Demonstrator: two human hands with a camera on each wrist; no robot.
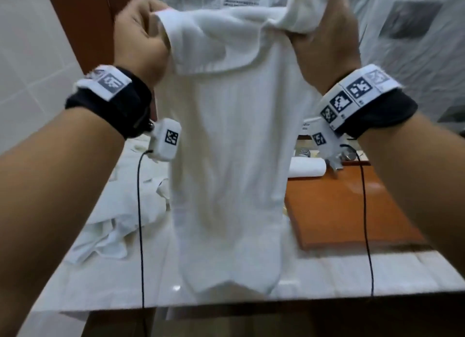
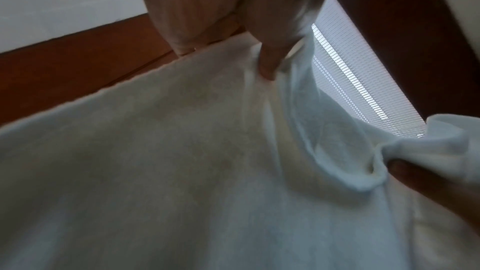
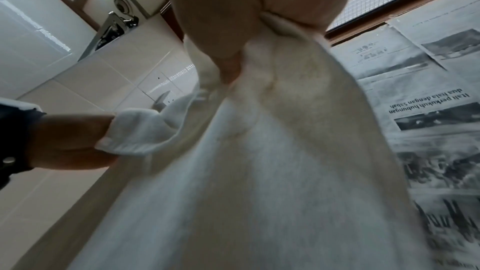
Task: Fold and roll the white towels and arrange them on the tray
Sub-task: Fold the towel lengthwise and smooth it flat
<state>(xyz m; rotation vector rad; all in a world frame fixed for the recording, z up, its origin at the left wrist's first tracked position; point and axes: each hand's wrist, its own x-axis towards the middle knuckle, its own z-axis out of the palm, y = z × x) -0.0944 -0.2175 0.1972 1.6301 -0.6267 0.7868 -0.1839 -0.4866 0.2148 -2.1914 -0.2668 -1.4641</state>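
Observation:
A white towel [image 1: 231, 140] hangs in the air above the counter, its lower edge near the counter's front. My left hand [image 1: 141, 37] pinches the towel's upper left corner, and my right hand [image 1: 327, 34] grips the bunched upper right corner. The left wrist view shows my fingers [image 2: 270, 52] curled into the towel [image 2: 182, 171], and the right wrist view shows my fingers [image 3: 228, 65] pinching the cloth [image 3: 259, 182]. An orange-brown tray [image 1: 339, 208] lies on the counter to the right, with a rolled white towel [image 1: 307, 167] at its far end.
A heap of loose white towels [image 1: 120, 210] lies on the white counter [image 1: 352, 271] to the left. Newspaper sheets [image 1: 407, 19] cover the wall behind. A brown door frame [image 1: 83, 24] stands at the back left. Cables hang from both wrist cameras.

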